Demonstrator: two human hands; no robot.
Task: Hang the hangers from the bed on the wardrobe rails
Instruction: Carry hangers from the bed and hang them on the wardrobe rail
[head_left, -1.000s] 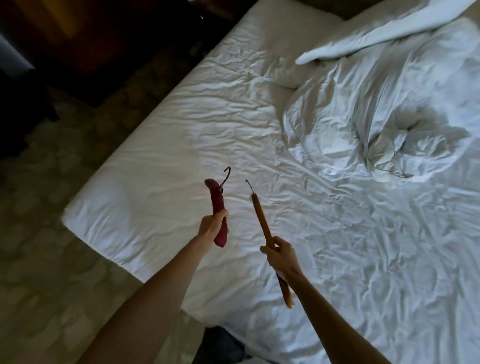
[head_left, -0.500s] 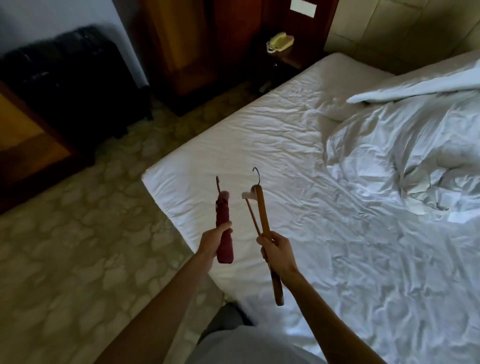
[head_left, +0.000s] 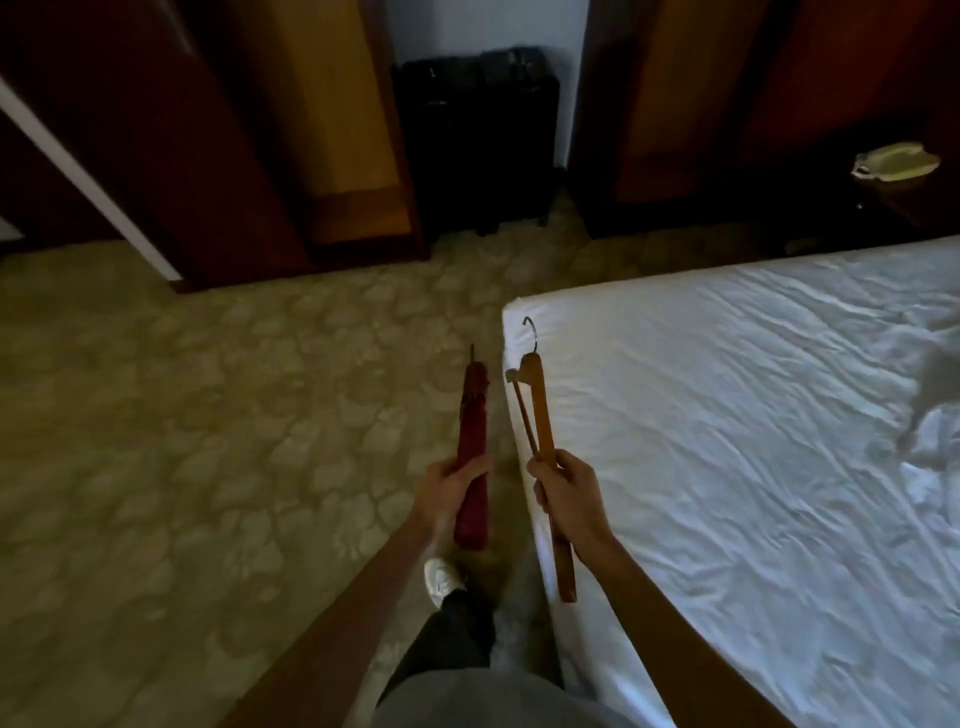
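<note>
Holding two hangers, one to each hand, you stand at the corner of the bed (head_left: 727, 415), facing dark wooden furniture that is probably the wardrobe (head_left: 322, 130).

Item 1, red hanger (head_left: 471, 447). Your left hand (head_left: 449, 488) is wrapped round its lower half, thumb across the front. Seen edge-on; it looks padded or cloth-covered, so judge it light, slightly soft under the fingers, and not slippery. A thin hook stub shows at the far end, above the grip; its bend cannot be made out. A short length hangs below the fist.

Item 2, wood hanger (head_left: 545, 415). Your right hand (head_left: 569, 493) is clenched round the arm near its middle, a thinner bar gathered into the same fist. Judge it stiff, hard, a little heavier than the red one, with a smooth finish that may slide in a loose grip. The steel hook (head_left: 530, 330) stands at the far end, well above the grip; the tail end reaches well below the wrist.

Handling note. To hang either, you will likely want your hold nearer the hook's neck, so the hook can be steered over a rail. The thin bar may be loose against the arm; keep it pinched so it does not swing.

No rail is visible from here.
</note>
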